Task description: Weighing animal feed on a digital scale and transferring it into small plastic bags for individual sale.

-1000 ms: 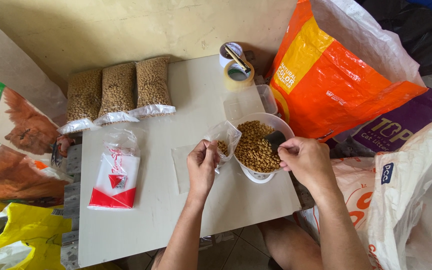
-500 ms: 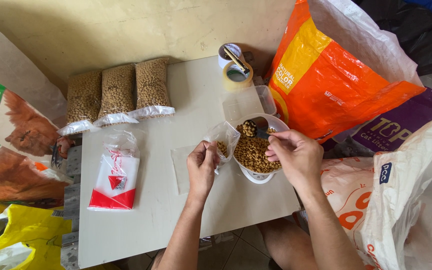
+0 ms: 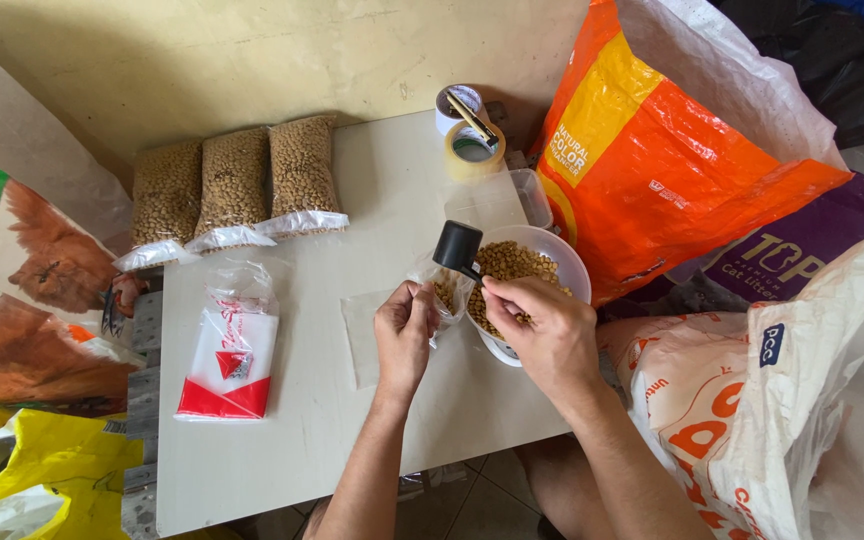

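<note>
Fingers of the left hand (image 3: 404,330) pinch the rim of a small clear plastic bag (image 3: 449,290), partly filled with brown kibble, just left of the white bowl (image 3: 574,268). Those of the right hand (image 3: 542,325) are clamped on the handle of a black round scoop (image 3: 457,244), tilted above the bag's mouth. Three filled, sealed kibble pouches (image 3: 234,185) lie at the smooth white tabletop's (image 3: 322,440) far left.
</note>
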